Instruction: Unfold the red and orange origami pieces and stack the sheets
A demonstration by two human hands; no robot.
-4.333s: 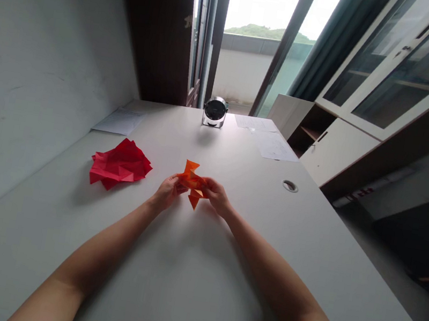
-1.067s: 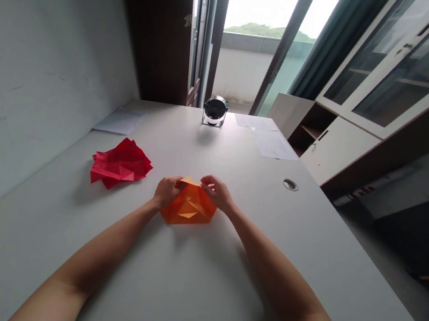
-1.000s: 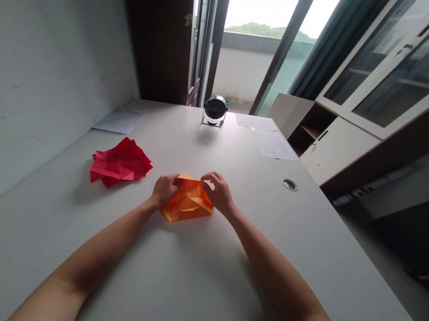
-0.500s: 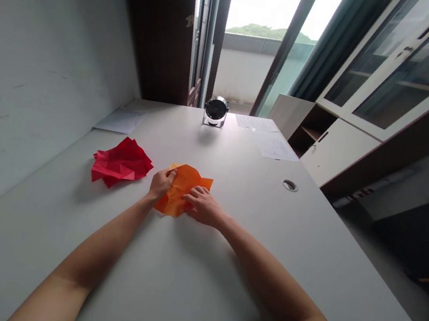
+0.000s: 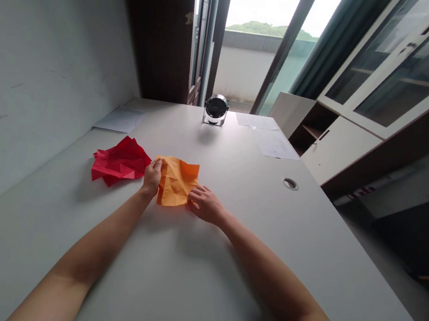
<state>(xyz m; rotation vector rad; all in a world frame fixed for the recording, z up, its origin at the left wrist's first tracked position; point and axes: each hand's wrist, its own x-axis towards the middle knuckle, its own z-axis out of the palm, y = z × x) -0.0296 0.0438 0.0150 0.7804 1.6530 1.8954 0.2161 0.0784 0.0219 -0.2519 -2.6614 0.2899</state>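
Observation:
A creased sheet of orange paper (image 5: 176, 184) is spread between my two hands, a little above the white table. My left hand (image 5: 152, 176) pinches its left side, thumb on top. At the lower right edge my right hand (image 5: 204, 203) has its fingers closed on the paper; the fingertips are partly hidden. Left of my left hand lies crumpled red paper (image 5: 122, 162), with its right tip close to that hand.
A round black device on a silver stand (image 5: 216, 109) is at the table's far end. White sheets (image 5: 276, 144) lie at the back right, another sheet (image 5: 120, 119) by the left wall. A tape roll (image 5: 290, 184) rests on the right of the table (image 5: 221, 270).
The orange paper has been opened out from a folded, overlapping shape into a flatter single sheet. My left hand has moved slightly left and up; the right hand has shifted slightly right.

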